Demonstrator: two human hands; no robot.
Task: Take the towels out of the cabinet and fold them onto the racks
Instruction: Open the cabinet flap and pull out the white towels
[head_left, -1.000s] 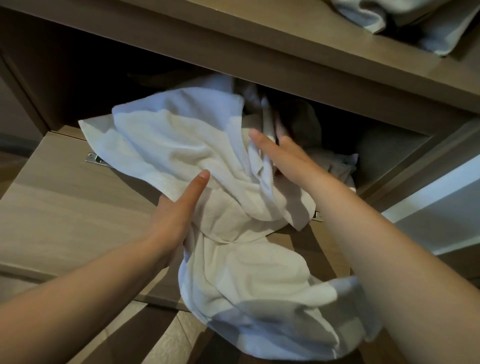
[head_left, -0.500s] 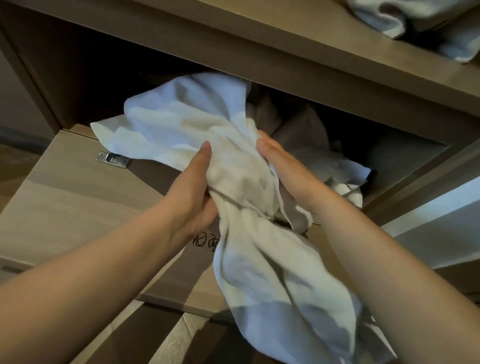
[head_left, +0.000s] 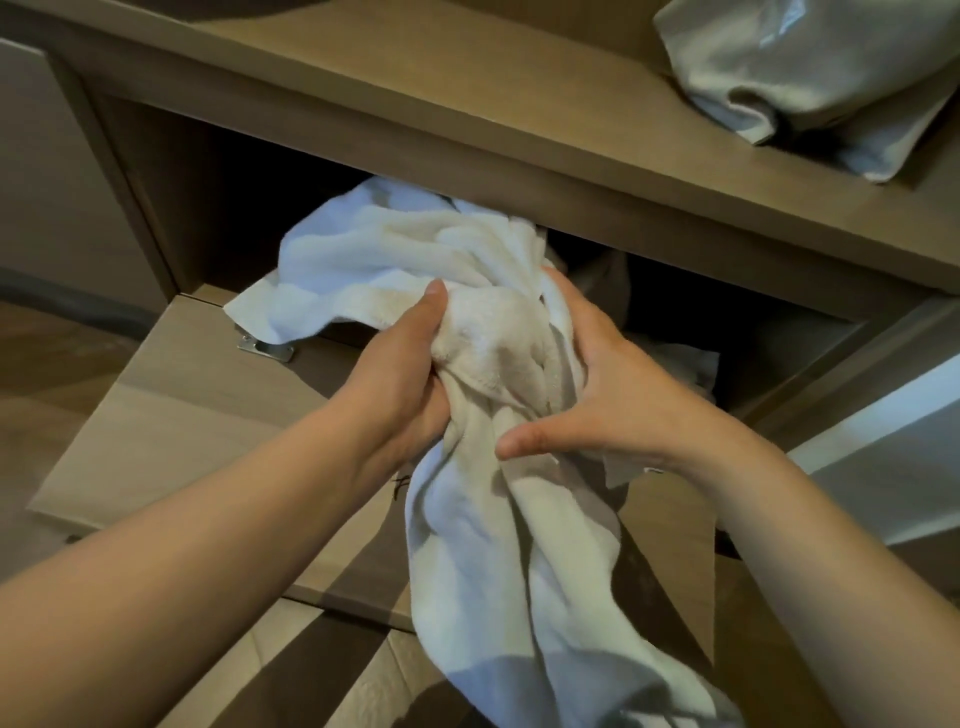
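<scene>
A crumpled white towel (head_left: 395, 260) spills out of the lower compartment of a wooden cabinet (head_left: 467, 150). Its lower part hangs down past the folded-down cabinet door (head_left: 171, 415). My left hand (head_left: 400, 374) grips the bunched middle of the towel from the left, thumb on top. On the right side of the same bunch my right hand (head_left: 597, 384) holds it, fingers wrapped behind the cloth and thumb in front. More towel fabric (head_left: 680, 364) lies in the dark compartment behind my right hand.
Another bundled pale towel (head_left: 810, 78) lies on the shelf above, at the upper right. A metal hinge (head_left: 265, 348) sits where the door meets the cabinet. Wooden floor (head_left: 322, 670) shows below the door, and a white panel (head_left: 893, 452) stands at the right.
Both hands have closed in from the towel's spread sides and bunched it together at its middle. The towel has come further out and hangs lower.
</scene>
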